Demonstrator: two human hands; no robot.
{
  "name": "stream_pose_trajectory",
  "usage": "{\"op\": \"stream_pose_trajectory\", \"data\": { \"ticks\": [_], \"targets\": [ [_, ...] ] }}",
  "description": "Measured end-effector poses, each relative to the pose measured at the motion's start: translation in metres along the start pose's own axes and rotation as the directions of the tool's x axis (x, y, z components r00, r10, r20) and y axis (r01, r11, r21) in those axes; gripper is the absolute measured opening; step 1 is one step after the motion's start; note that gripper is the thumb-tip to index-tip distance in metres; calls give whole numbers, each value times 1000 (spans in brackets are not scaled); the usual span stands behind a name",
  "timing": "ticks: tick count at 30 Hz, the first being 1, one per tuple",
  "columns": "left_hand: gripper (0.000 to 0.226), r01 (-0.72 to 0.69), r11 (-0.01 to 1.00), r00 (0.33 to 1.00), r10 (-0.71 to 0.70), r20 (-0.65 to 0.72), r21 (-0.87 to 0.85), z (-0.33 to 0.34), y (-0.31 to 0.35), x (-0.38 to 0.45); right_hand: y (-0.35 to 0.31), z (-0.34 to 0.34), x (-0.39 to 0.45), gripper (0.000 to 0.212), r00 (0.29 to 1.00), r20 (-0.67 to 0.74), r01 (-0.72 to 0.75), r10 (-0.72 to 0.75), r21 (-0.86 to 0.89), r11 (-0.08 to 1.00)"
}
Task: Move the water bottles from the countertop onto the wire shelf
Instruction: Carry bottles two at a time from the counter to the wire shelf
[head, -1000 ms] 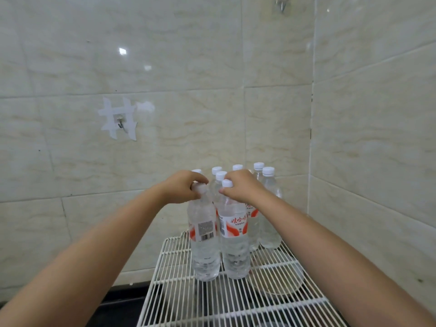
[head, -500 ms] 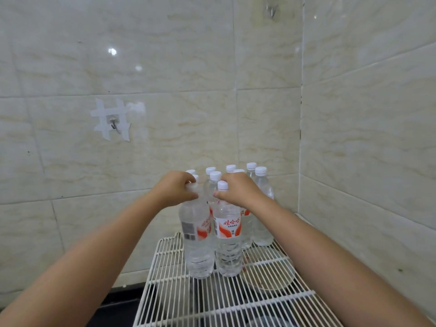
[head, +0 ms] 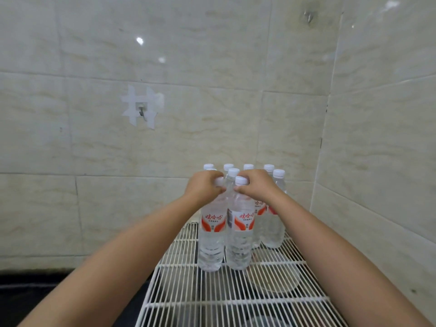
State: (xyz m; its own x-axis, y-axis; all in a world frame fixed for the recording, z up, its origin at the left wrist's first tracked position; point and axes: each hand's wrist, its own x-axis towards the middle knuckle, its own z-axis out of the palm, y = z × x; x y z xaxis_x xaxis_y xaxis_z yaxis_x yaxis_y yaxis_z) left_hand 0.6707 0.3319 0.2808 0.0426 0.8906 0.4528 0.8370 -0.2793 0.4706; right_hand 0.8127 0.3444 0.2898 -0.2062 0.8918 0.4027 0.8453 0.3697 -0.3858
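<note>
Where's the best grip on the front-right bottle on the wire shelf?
Probably the neck just under the cap, from above, as the right hand grips it now. The front-right bottle stands upright on the wire shelf, with the front-left bottle close beside it and more bottles behind, so its sides are crowded.

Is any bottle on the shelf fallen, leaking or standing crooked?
Nothing stands out. The water bottles stand upright and capped on the wire shelf; the left hand and right hand hold the two front ones.
</note>
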Motion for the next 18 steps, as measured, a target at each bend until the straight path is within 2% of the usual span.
{"op": "stream_pose_trajectory", "data": {
  "ticks": [7,15,18],
  "targets": [
    [48,79,992,996,-83,-32,-95,2,-13,8,4,9,6,29,999,-50,9,-5,76,997],
    [47,71,991,995,-78,-61,-110,8,-15,9,8,10,14,30,1000,19,16,-17,86,996],
    [46,63,992,995,-72,-76,-113,10,-15,7,7,12,12,36,999,26,20,-22,77,997]
  ]
}}
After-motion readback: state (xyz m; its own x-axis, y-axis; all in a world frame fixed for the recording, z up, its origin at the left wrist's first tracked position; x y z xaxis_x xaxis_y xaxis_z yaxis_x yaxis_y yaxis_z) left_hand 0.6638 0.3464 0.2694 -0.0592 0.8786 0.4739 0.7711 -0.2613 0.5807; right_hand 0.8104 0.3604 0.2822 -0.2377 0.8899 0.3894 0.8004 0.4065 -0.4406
